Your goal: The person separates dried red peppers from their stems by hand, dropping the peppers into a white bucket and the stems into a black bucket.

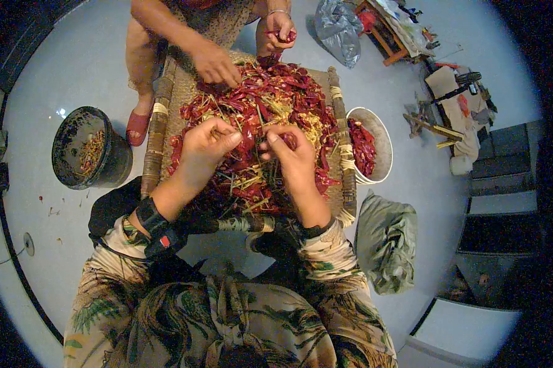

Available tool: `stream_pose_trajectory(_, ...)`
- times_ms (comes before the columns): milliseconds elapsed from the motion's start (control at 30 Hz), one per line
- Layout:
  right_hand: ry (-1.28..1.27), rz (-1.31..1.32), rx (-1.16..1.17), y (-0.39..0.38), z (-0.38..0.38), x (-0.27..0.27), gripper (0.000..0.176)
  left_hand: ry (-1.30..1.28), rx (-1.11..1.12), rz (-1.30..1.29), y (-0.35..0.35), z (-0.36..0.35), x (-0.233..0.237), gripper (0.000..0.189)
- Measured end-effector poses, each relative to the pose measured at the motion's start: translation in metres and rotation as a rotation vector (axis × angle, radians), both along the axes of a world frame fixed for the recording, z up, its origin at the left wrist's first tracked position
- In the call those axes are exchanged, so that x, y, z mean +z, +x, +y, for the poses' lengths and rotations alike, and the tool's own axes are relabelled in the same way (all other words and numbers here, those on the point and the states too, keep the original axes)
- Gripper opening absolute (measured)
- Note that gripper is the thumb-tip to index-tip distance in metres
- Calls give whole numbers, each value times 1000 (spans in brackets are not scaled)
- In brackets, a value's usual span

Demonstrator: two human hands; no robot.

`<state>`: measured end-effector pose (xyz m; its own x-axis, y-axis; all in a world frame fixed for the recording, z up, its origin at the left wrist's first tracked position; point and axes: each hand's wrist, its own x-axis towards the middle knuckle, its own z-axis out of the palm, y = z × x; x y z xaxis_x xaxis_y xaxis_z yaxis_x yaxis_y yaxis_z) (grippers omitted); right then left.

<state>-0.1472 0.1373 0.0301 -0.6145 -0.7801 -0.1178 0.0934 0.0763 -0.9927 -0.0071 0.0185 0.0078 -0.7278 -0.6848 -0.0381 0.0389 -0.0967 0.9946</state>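
Observation:
A heap of dried red chilies (288, 92), mixed with stems and yellow seeds, covers a woven mat in a pole frame (160, 116) in front of me. My left hand (206, 147) is over the heap's near left part, thumb and fingers curled together in a pinch; what it holds, if anything, cannot be made out. Just to its right, my right hand (291, 156) has its fingers curled round a dark red piece that looks like a dried chili (288, 140). The two hands are apart.
Across the frame a person's hand (215, 64) reaches into the heap; their other hand (280, 30) holds red chilies. A black bucket (115, 168) with scraps stands left, a white bucket (384, 138) of chilies right. A grey-green bag (387, 245) lies nearby.

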Motion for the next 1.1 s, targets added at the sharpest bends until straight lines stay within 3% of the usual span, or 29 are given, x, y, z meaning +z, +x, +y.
stream_pose_trajectory(133,-170,667,88,3,2,10,31,63,-40,116,-1,1,-6,11)
stream_pose_trajectory(167,-140,639,161,4,2,7,39,58,-45,139,-3,2,-7,12)
stream_pose_trajectory(267,-108,597,288,13,2,2,40,91,-69,139,-4,6,-4,11)
stream_pose_trajectory(600,53,655,217,23,1,6,21,166,-14,202,-4,9,-8,12)
stream_pose_trajectory(1000,2,795,164,15,4,-7,22,117,-65,228,-9,14,-3,10)
stream_pose_trajectory(1100,48,788,201,18,5,-1,24,53,-99,118,-3,10,2,9)
